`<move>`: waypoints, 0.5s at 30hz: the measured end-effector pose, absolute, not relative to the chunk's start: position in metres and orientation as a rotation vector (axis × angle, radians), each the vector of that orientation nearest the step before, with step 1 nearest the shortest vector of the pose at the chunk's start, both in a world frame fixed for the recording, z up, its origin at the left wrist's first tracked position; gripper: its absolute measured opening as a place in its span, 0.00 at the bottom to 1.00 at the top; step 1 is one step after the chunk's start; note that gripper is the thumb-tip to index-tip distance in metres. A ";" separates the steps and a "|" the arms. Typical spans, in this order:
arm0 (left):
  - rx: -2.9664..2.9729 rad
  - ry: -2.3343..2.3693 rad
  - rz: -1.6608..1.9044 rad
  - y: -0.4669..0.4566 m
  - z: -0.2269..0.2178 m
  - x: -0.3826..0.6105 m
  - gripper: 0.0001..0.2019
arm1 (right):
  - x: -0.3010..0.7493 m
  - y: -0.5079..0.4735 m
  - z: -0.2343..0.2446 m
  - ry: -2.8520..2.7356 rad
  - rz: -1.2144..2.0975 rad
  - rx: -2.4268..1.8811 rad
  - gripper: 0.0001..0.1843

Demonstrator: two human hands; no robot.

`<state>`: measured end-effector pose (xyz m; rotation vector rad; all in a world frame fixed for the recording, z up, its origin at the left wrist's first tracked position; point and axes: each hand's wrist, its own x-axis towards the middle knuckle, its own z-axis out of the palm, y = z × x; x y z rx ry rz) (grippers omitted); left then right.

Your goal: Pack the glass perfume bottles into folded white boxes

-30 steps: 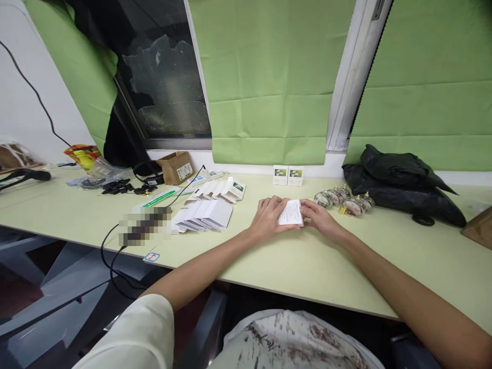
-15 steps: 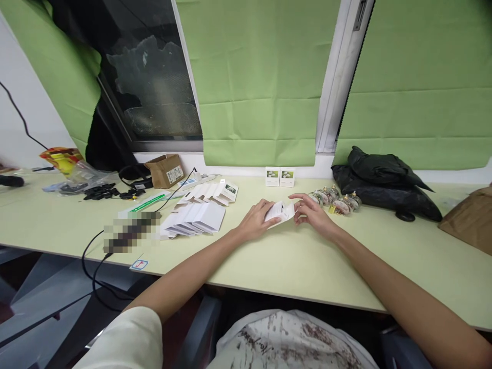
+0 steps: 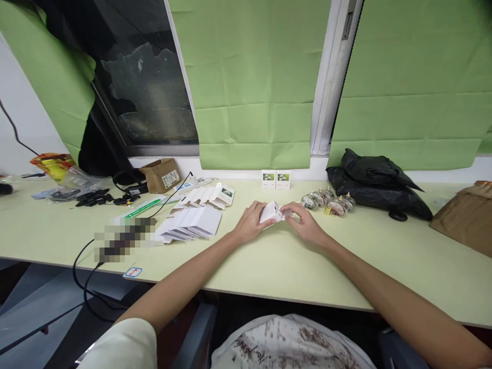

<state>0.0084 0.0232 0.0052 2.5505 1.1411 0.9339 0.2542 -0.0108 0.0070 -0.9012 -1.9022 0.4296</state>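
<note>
A small white carton (image 3: 269, 211) with printed text is held above the table in my left hand (image 3: 248, 224), thumb in front and fingers behind. My right hand (image 3: 305, 222) has its thumb and fingertips closed on the flap at the carton's right end; the carton's inside is hidden. Left of my hands lie folded white cartons (image 3: 194, 221) in an overlapping row, with more cartons (image 3: 225, 195) behind them, one showing a green label. Beyond my hands stand two upright cartons (image 3: 275, 179) with green pictures. Round clear ornament-like bottles (image 3: 338, 206) with gold tops sit to the right.
Black plastic bags (image 3: 372, 182) and a brown paper package (image 3: 467, 218) lie at the right. An open cardboard box (image 3: 160, 175), a power strip (image 3: 198, 183), black parts (image 3: 94, 198) and cables occupy the left. The table's front edge runs below my forearms.
My right fingers have come in from being spread beside the carton and now close on its end flap. The carton has turned slightly in my left hand. The view has shifted a little.
</note>
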 end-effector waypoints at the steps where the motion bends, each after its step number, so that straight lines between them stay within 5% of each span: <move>1: 2.554 1.164 0.940 0.024 0.005 0.008 0.30 | 0.253 -0.012 0.007 -1.880 0.485 -0.878 0.09; 7: 2.636 1.184 0.959 0.025 0.005 0.006 0.33 | 0.252 -0.011 0.008 -1.794 0.776 -0.800 0.22; 15: 2.762 1.065 0.934 0.020 0.008 0.006 0.38 | 0.248 -0.007 -0.001 -1.651 0.771 -0.987 0.19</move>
